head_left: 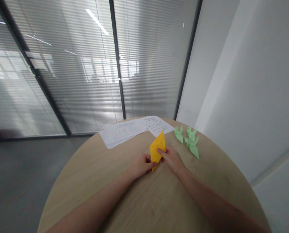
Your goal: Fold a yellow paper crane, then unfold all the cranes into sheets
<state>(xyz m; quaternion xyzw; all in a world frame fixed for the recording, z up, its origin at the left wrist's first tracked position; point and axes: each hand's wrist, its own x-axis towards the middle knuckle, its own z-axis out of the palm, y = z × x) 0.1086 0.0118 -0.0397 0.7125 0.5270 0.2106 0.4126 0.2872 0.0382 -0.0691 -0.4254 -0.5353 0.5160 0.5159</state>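
Between my two hands is a piece of folded yellow paper (157,145), diamond-shaped, held tilted with one point up, just above the table. My left hand (141,165) pinches its lower end, thumb in front and fingers behind. On its right side, my right hand (171,158) grips it with the thumb across the front face; the fingers behind are mostly hidden. Several green folded-paper birds lie to the right of my right hand, the nearest green paper bird (193,147) having its tip toward me.
A round wooden table (91,181) fills the lower view. Printed paper sheets (123,131) lie at its far edge, one printed sheet (157,124) just behind the yellow paper. Beyond stand a glass partition with blinds (146,90) and, at right, a white wall (261,97).
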